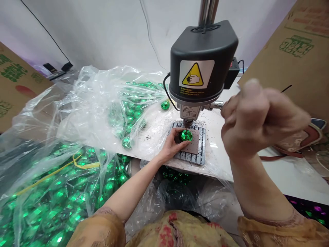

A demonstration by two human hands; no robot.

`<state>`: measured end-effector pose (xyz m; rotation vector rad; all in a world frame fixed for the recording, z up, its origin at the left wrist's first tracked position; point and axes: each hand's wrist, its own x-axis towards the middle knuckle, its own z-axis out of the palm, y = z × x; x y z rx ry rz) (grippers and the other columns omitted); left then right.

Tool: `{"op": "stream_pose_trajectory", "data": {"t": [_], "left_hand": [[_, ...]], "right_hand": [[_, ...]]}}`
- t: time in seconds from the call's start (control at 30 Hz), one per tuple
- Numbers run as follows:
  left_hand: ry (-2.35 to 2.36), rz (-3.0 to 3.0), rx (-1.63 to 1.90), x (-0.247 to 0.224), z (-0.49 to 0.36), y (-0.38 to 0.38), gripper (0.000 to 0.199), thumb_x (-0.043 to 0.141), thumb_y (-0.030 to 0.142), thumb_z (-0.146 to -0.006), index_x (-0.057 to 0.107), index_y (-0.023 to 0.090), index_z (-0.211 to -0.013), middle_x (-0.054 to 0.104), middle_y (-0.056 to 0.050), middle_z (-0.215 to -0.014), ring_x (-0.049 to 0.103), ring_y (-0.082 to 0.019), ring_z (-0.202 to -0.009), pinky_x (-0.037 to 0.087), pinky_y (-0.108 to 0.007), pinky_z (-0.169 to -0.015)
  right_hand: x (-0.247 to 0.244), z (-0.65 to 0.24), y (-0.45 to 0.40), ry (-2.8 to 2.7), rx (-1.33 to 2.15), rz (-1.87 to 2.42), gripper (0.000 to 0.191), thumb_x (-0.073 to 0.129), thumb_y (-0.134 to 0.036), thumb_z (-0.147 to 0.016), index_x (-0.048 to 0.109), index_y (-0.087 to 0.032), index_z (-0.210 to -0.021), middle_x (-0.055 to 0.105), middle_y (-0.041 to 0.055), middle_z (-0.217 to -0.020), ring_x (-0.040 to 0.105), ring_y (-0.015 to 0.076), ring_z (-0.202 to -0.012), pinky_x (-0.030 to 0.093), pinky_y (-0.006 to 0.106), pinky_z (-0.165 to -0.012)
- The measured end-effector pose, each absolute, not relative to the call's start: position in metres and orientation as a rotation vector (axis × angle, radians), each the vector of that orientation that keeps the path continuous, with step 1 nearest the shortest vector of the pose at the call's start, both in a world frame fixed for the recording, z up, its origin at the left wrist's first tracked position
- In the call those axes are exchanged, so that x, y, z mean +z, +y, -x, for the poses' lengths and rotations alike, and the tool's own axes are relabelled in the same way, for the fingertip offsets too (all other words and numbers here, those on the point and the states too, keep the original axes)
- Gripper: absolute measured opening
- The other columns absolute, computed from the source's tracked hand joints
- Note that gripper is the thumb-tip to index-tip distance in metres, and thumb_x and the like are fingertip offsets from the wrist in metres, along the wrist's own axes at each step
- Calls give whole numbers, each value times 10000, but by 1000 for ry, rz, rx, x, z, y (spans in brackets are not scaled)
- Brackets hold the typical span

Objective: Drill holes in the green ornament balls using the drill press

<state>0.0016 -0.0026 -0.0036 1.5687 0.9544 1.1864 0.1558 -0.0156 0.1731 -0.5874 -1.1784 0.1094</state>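
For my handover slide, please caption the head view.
Left hand holding a green faceted ball beneath a drill press, right hand raised in a fist alongside.

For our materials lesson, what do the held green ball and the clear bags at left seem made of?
Green ball: probably plastic, metallic finish; its facets glint, though metal is possible. Clear bags: likely thin plastic film, glossy; crumpled and see-through.
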Motion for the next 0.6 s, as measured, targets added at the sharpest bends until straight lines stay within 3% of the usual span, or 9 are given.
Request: {"op": "stream_pose_trajectory", "data": {"t": [0.13,0.3,0.47,0.6], "left_hand": [[1007,-1542,1257,3,-3,-8,499,801,413,-784,561,207,-1170,659,-88,-1170,638,-232,-1110,506,-407,-995],[1159,-1913,1355,14,8,-45,361,752,385,-828,635,237,-1136,640,-90,-1135,631,-241,-1083,510,-384,-929],[683,-2799,642,10,31,-94,279,646,326,-885,681,329,-1162,663,-107,-1137,630,-249,-919,502,-366,-772],[516,-3082,339,9,43,-106,393,536,171,-868,662,279,-1225,669,-157,-1219,636,-293,-963,509,-401,-780]], "right_hand": [[205,-149,-5,-1111,147,519,446,586,-166,-880,355,-204,-501,322,-63,-429,341,53,-399,213,287,-457],[206,-153,-2,-1156,201,542,422,550,-173,-902,344,-202,-534,333,-66,-448,344,34,-424,237,267,-477],[206,-153,-8,-1153,237,597,411,515,-213,-918,363,-191,-536,341,-66,-477,388,11,-466,262,257,-516],[206,-153,-7,-1160,238,585,404,534,-220,-912,385,-187,-538,355,-70,-475,378,10,-463,270,259,-516]]}}
